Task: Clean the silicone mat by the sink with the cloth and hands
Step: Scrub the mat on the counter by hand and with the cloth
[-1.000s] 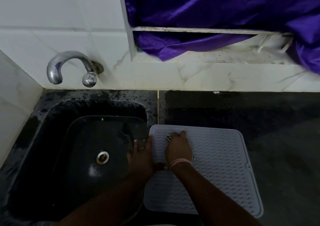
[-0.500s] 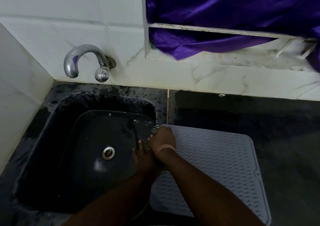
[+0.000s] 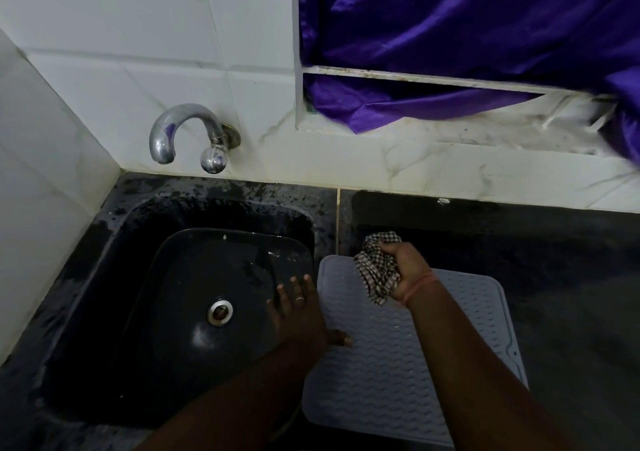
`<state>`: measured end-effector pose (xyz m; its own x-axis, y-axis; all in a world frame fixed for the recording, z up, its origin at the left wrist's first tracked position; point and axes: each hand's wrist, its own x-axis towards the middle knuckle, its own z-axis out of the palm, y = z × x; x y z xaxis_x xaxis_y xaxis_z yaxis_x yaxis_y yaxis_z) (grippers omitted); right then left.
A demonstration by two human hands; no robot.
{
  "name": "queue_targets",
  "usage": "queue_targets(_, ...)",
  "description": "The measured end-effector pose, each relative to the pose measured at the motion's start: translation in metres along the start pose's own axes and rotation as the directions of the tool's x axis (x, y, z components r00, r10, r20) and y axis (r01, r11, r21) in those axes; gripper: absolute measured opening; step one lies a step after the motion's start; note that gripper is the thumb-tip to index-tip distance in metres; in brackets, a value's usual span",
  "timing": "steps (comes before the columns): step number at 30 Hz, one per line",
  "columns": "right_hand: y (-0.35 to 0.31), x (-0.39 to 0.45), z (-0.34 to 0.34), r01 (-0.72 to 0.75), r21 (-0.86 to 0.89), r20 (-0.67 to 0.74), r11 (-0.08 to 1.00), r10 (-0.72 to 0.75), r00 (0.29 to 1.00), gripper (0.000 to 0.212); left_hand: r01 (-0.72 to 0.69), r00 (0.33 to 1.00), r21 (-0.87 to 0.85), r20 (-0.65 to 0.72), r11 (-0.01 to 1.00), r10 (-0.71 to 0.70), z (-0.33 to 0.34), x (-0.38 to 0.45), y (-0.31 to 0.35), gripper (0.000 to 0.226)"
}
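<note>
Fingers of the right hand (image 3: 403,265) clench a bunched black-and-white checked cloth (image 3: 377,270) above the grey ribbed silicone mat (image 3: 398,364). Left hand (image 3: 298,312), released and flat, rests on the mat's near edge beside the black sink (image 3: 138,277).

From my feed, a chrome tap (image 3: 188,132) juts from the white tiled wall (image 3: 138,35), and I place everything else against it. Straight below it sits a dark sink basin (image 3: 180,312) with a round metal drain (image 3: 219,311) low in its floor, wet glints beside that. The black counter (image 3: 554,260) runs off to the tap's right. Up and to the right of the tap, a purple curtain (image 3: 467,28) hangs bunched over a white, grimy ledge (image 3: 450,139). Something pale and thin lies at that ledge's far right; I can't make it out.
</note>
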<state>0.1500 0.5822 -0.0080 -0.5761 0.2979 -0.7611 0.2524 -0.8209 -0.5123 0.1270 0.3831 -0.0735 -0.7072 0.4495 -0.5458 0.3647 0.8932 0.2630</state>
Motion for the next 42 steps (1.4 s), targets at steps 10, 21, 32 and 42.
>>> queue_targets(10, 0.047, 0.005, -0.031, 0.093, -0.312, -0.109, 0.945, -0.133, 0.985, 0.017, -0.031, 0.997, 0.041, -0.070, 0.999, 0.034, 0.001, -0.006, 0.004, 0.140)
queue_targets(21, 0.083, 0.032, 0.035, 0.401, -0.860, 0.510, -0.316, -0.478, 0.715, 0.020, -0.005, 1.000, 0.026, 0.009, 1.000, 0.005, -0.004, -0.005, 0.001, 0.132)
queue_targets(32, 0.052, 0.036, 0.060, 0.196, -0.980, 0.200, -0.039, -0.167, 0.965, 0.034, 0.023, 0.997, -0.068, 0.076, 0.997, -0.018, -0.003, -0.004, -0.002, 0.137)
queue_targets(42, -0.009, 0.002, 0.003, -0.119, -0.178, 0.128, 0.977, 0.143, 0.981, 0.027, -0.004, 0.999, -0.053, 0.051, 0.999, 0.007, -0.003, -0.003, -0.005, 0.142)
